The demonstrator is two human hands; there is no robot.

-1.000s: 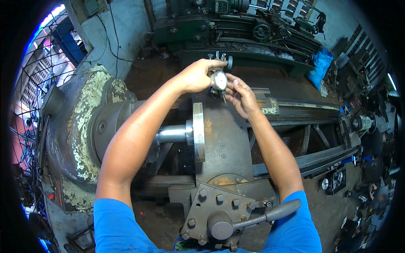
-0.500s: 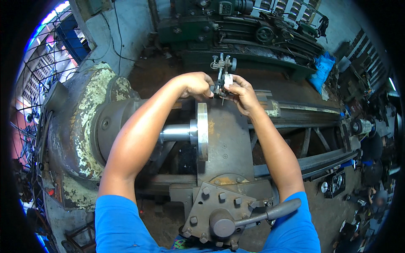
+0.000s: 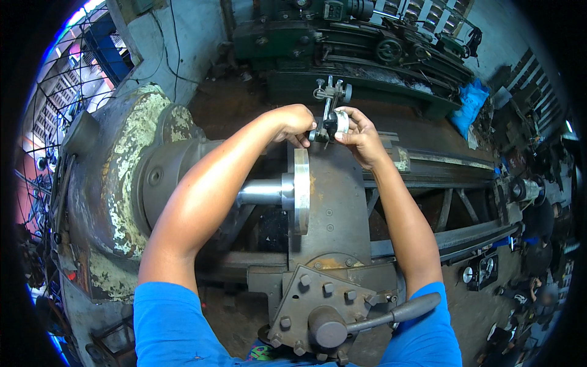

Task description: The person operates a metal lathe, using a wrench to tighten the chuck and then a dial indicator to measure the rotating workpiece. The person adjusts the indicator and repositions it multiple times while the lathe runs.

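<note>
Beyond the lathe's carriage (image 3: 336, 202), my right hand (image 3: 365, 140) holds a round white dial indicator (image 3: 342, 122) by its rim, fingers over the top and thumb below. The indicator sits on a jointed metal stand (image 3: 328, 104) that rises behind it with small knobs at its top. My left hand (image 3: 295, 124) is closed at the stand's lower clamp, with fingers on a small round knob (image 3: 313, 132). Nearer to me and just below the left hand stands a shiny metal disc (image 3: 301, 192) on a bright shaft (image 3: 260, 191).
The large chuck (image 3: 160, 180) and worn headstock (image 3: 125, 183) are at left. A tool post (image 3: 324, 293) with bolts and a long lever (image 3: 416, 307) stands close to me. Bed rails (image 3: 446, 235) run right. A green lathe (image 3: 367, 67) and blue bag (image 3: 469, 110) lie beyond.
The dial indicator has turned and shifted slightly right, showing more of its round body. My right fingers have spread along its rim. The left hand stays at the clamp knob.
</note>
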